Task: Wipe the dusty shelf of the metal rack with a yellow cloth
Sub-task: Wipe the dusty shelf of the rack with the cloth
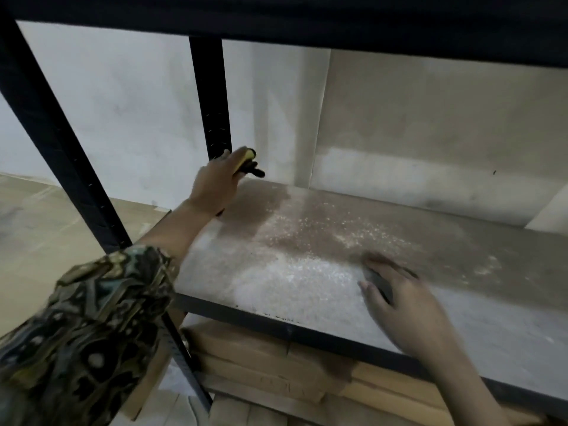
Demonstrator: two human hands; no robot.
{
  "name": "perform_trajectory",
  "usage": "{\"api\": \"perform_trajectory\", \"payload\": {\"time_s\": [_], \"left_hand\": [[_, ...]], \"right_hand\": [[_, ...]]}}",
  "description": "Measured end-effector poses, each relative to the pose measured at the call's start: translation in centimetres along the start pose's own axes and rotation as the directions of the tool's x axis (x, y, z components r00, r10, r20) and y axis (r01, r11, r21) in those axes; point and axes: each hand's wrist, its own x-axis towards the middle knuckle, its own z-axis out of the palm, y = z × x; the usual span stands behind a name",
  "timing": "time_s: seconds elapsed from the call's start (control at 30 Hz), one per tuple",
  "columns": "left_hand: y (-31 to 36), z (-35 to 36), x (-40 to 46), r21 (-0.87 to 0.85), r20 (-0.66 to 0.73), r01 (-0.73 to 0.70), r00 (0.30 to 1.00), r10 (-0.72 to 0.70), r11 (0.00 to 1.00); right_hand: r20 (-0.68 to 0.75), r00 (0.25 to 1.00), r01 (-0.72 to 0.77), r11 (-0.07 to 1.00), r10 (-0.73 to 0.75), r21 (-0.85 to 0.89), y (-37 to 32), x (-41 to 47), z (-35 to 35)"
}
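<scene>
The grey shelf [415,241] of the black metal rack [212,103] is covered in white dust and crumbs, with a darker patch near its back left corner. My left hand [215,186] reaches to that corner and grips a bunched yellow cloth [248,155]; a dark piece pokes out below it. My right hand [408,299] lies blurred on the shelf near the front edge, fingers spread and pointing left. A dark shape shows beneath its fingers; I cannot tell what it is.
The upper shelf's black rail [307,23] hangs low overhead. A slanted front post [61,133] stands left of my patterned sleeve [92,327]. Cardboard boxes [261,364] are stacked under the shelf's front rail [276,329]. A pale wall [430,118] closes the back.
</scene>
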Motion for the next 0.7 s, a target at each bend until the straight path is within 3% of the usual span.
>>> {"api": "perform_trajectory", "payload": {"time_s": [0.1, 0.3, 0.43, 0.53, 0.63, 0.7], "left_hand": [[-0.2, 3.0, 0.1, 0.158, 0.211, -0.072, 0.977, 0.038, 0.985], [1.6, 3.1, -0.2, 0.227, 0.235, -0.118, 0.97, 0.063, 0.967], [6.3, 3.1, -4.3, -0.032, 0.322, -0.192, 0.927, 0.192, 0.981], [5.5, 2.9, -3.3, -0.188, 0.188, -0.186, 0.957, 0.221, 0.964], [2.6, 2.7, 0.7, -0.013, 0.073, -0.089, 0.993, 0.09, 0.996], [1.7, 3.3, 2.4, 0.016, 0.107, 0.002, 0.994, -0.003, 1.0]], "right_hand": [[0.003, 1.0, -0.009, 1.0, 0.009, -0.004, 0.1, 0.2, 0.1], [0.007, 1.0, -0.018, 1.0, 0.018, -0.022, 0.3, 0.4, 0.2], [0.013, 1.0, -0.019, 1.0, 0.019, -0.022, 0.4, 0.4, 0.2], [0.018, 1.0, -0.018, 1.0, 0.018, -0.017, 0.4, 0.4, 0.1], [0.02, 1.0, -0.021, 0.999, 0.022, -0.033, 0.3, 0.4, 0.0], [0.015, 1.0, -0.014, 0.999, 0.015, -0.038, 0.2, 0.4, 0.0]]}}
